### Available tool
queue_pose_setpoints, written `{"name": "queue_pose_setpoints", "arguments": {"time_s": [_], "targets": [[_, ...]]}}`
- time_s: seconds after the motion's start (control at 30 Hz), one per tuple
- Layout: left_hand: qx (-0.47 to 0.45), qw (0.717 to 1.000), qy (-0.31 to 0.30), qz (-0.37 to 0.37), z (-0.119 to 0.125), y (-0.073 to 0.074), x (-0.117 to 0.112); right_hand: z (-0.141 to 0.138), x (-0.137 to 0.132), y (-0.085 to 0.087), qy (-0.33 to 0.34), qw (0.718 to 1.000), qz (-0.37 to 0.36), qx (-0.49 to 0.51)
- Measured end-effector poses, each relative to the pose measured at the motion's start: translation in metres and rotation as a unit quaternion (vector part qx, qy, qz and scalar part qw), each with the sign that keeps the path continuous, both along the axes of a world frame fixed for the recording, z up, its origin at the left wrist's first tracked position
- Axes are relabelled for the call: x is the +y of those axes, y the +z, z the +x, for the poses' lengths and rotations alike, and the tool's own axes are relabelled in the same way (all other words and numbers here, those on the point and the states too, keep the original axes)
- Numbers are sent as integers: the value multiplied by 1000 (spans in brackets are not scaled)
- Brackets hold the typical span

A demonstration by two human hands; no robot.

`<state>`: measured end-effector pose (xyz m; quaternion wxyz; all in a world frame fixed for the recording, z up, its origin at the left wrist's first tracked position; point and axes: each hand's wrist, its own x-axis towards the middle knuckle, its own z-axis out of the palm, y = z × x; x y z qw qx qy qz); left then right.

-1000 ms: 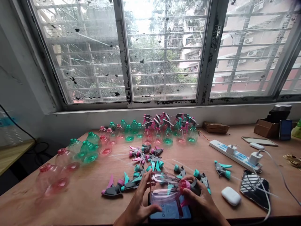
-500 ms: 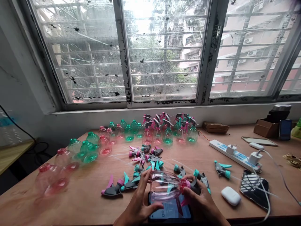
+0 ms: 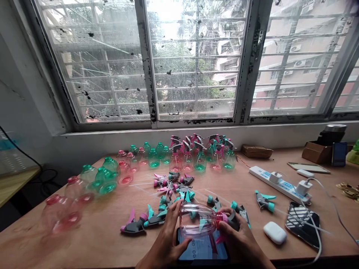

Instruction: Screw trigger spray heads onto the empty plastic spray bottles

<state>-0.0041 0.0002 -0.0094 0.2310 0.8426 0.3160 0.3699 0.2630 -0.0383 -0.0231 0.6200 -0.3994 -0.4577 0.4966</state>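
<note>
A clear pink spray bottle [image 3: 198,220] lies sideways in the air between my hands, its base to the left. My left hand [image 3: 171,231] is closed round the base end, fingers behind and thumb below. At the neck, my right hand [image 3: 238,233] grips the pink collar of the trigger head [image 3: 232,221], which sits on the bottle's mouth. How tightly it is screwed on I cannot tell. Beneath the bottle a lit phone [image 3: 203,251] lies on the table, partly covered. Loose trigger heads [image 3: 134,224] with pink or teal parts lie just beyond my hands.
Open pink and green bottles [image 3: 105,181] stand at the left and back. Bottles with trigger heads [image 3: 200,160] stand near the window. To the right are a power strip [image 3: 280,185], a white earbud case [image 3: 275,232], a dark phone [image 3: 303,224] with a cable across it, and a single teal trigger head [image 3: 264,201].
Both hands keep their hold on the bottle and have hardly moved. The bottle has turned slightly about its length, and the phone screen beneath shows a little differently.
</note>
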Motion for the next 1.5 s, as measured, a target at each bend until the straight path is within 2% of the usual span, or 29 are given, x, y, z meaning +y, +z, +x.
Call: {"name": "queue_pose_setpoints", "arguments": {"time_s": [0.2,0.5,0.67,0.93,1.17,1.3,1.5], "targets": [[-21,1000,5,-8,-3,3,1,1,-3,3,22,1000,0,-18],[-35,999,9,16,-2,-7,6,-3,-2,6,15,1000,-7,-6],[-5,1000,-4,2,-3,-4,3,-1,-2,2,31,999,-9,-23],[-36,999,14,19,1,-1,3,0,-1,-1,30,998,-10,-50],[-32,999,8,7,-1,0,2,0,0,1,38,998,-14,-51],[-27,999,3,26,0,0,4,-1,-2,2,28,998,-17,-57],[-31,999,8,21,0,3,1,-1,-1,-1,25,998,-13,-47]]}}
